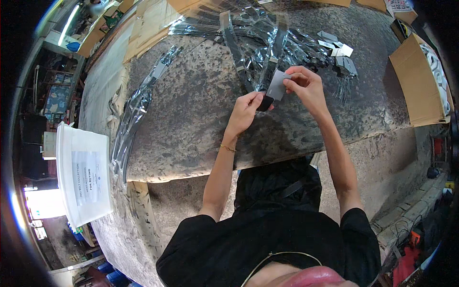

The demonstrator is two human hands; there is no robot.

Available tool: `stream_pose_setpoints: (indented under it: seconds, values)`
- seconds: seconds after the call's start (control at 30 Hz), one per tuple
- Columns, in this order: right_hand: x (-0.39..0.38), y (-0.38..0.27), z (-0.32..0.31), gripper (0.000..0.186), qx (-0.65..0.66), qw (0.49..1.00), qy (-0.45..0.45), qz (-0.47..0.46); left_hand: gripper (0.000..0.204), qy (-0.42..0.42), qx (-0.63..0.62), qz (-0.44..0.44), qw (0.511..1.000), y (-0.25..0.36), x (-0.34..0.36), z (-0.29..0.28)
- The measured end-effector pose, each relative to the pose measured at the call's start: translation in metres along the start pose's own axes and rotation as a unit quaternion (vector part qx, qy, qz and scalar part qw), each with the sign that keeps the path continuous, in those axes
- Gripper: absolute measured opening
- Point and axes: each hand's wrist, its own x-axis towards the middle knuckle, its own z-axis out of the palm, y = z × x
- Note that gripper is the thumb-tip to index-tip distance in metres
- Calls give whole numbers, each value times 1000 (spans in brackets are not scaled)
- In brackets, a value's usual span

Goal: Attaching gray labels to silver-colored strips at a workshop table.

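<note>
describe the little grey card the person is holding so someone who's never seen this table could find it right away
Start at the mottled stone table and find the heap of black belts in clear plastic sleeves at its far edge. Just in front of it, the right hand pinches a grey card, next to the left hand. Unlike the loose grey cards to the right, it's the only one being held.

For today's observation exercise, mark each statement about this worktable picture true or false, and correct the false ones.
1. The right hand pinches a small grey card. True.
2. The left hand lies flat on the table, holding nothing. False: it grips the dark end of a strap.
3. A white bin stands at the left. True.
4. The open cardboard box is at the left. False: it is at the right.
5. A pile of plastic-wrapped straps lies beyond the hands. True.
</note>
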Motion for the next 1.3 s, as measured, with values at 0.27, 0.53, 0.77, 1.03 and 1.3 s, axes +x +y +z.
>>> stream_pose_setpoints:
  seconds: [0.27, 0.53, 0.77, 1.03, 1.3]
  values:
    - [5, 1, 1, 17, 28, 999, 26, -3, 25, 9, 71, -10, 997, 1, 0, 8]
    - [-2, 7, 7, 16, 52, 998, 29, -5, 25, 1, -13, -21, 1000, 5, 2, 7]
    - [3, 4, 1, 17, 59, 997, 49, -12, 28, -11, -31, -20, 999, 10, 3, 8]
    - [-1, 11, 4, 18, 75, 996, 39, -7, 29, -3, -32, -19, 999, 9, 3, 10]
    - [2, 9, 0, 17, 51, 999, -3, 13, 24, -1, -63, -8, 998, 6, 3, 8]
